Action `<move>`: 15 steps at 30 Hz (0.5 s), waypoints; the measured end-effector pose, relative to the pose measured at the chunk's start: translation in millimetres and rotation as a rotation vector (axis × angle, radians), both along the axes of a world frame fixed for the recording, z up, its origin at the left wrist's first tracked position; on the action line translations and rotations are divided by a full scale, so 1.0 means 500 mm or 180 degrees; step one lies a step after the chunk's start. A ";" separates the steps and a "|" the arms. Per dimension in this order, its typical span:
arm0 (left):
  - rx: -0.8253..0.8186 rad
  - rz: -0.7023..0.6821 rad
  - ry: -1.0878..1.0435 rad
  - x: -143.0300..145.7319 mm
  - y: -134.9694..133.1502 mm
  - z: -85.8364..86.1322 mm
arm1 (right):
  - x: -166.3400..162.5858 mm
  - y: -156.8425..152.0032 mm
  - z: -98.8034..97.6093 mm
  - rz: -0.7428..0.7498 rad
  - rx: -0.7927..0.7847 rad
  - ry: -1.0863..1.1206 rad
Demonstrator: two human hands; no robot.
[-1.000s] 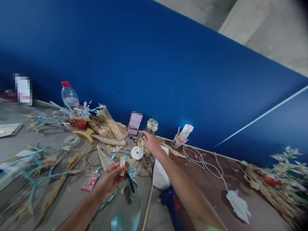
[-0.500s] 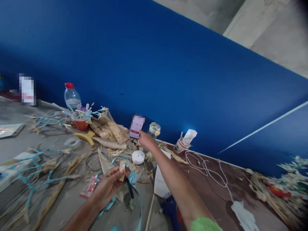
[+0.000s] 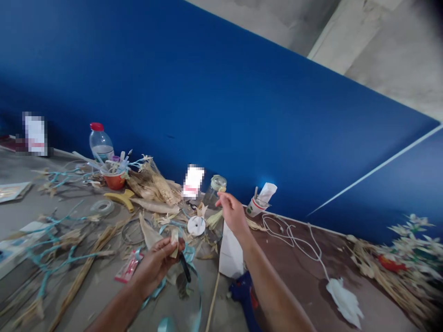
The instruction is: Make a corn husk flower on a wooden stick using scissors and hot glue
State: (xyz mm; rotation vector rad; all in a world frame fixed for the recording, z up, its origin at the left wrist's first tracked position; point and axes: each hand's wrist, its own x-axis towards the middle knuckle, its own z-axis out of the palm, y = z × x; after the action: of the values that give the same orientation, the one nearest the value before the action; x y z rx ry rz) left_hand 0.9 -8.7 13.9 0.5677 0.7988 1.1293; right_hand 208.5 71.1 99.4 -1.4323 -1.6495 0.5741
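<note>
My left hand (image 3: 157, 263) is closed on a small pale piece of dried husk (image 3: 175, 241), and a dark scissors handle (image 3: 185, 272) hangs below its fingers. My right hand (image 3: 234, 213) is raised above the table with fingers curled, pinching something small and pale that I cannot make out. It hovers near a glass jar (image 3: 215, 188) and a white ribbon spool (image 3: 196, 225). Light blue ribbon (image 3: 194, 295) loops under my left hand.
Dried husks (image 3: 154, 184), an orange cup of tools (image 3: 113, 177), a red-capped water bottle (image 3: 99, 143), a tape roll (image 3: 102, 206), a paper cup (image 3: 256, 205), a white cable (image 3: 297, 235) and a white paper bag (image 3: 231, 252) litter the table. A blue wall (image 3: 221, 101) stands behind. Straw flowers (image 3: 401, 258) lie right.
My right hand has pulled back from the blurred card by the wall and lifted to the right, now pinching something small. My left hand has stayed in place.
</note>
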 end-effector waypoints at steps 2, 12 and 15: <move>-0.0007 0.0000 -0.0011 0.003 -0.001 -0.003 | 0.012 -0.069 -0.009 0.0386 -0.0362 0.0461; 0.0234 -0.0049 0.0054 0.009 -0.007 0.001 | -0.057 -0.237 -0.104 0.0856 -0.1121 -0.0327; 0.0330 -0.0115 0.0063 0.009 -0.008 -0.002 | -0.063 -0.246 -0.113 0.0813 -0.1201 -0.0463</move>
State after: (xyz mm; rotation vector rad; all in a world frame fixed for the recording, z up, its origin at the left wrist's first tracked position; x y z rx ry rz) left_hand 5.6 -12.5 12.9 0.6781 0.7473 1.1379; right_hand 176.9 -52.1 42.8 -1.5668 -1.9297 0.9879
